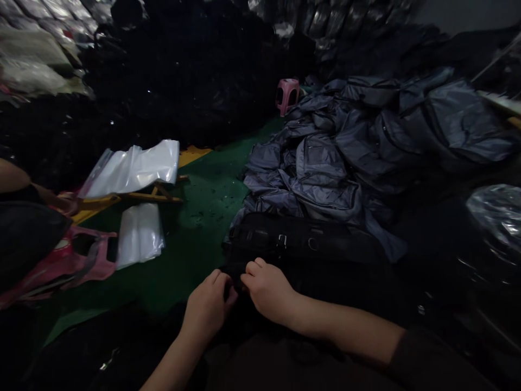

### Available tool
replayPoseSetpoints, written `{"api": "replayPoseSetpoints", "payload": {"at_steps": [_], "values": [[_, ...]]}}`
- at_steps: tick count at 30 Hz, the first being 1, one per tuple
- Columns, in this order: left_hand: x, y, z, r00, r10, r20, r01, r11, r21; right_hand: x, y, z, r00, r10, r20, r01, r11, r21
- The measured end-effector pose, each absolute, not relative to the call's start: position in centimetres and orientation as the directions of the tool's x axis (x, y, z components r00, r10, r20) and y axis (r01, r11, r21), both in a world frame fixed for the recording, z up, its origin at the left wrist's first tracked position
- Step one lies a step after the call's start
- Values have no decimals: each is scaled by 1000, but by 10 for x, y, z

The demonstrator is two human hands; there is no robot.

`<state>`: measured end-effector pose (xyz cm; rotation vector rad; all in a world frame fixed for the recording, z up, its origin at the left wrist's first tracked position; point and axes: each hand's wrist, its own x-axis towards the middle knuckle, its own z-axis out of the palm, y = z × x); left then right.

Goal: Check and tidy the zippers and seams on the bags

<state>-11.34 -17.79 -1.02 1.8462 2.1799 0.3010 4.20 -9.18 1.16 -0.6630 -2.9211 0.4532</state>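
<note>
My left hand (208, 307) and my right hand (268, 290) sit close together, fingers curled on a fold of black fabric (233, 273). That fold belongs to a black bag (285, 236) lying in front of me, with a metal buckle (282, 241) on its strap. The rest of the black material spreads under my forearms and is too dark to make out. Just beyond it lies a heap of grey-blue nylon bags (321, 163).
Clear plastic bags (132, 171) lie on the green floor (195, 244) to the left, beside a toppled pink plastic stool (71, 266). Another person's arm (16, 176) enters at the left edge. A pink stool (287, 95) stands beyond, with large dark piles behind it.
</note>
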Motion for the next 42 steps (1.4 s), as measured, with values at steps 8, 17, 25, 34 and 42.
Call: {"api": "replayPoseSetpoints", "payload": {"at_steps": [8,17,25,34,42], "values": [[-114,-174,-6,-196,967,-164,888,246,390,42,-93,11,-922,384,56,359,898,-254],[-138,-172,-14,-577,816,-13,628,454,632,102,-70,34,-705,662,254,439,689,-577],[-125,-127,-11,-358,907,221,773,155,615,243,-6,15,171,921,350,627,172,-759],[-107,-49,-30,-501,863,-62,618,407,673,291,-15,-32,259,915,310,675,58,-735],[-111,-36,-60,-598,798,-69,469,419,777,280,-18,-35,146,931,334,688,147,-710]]}}
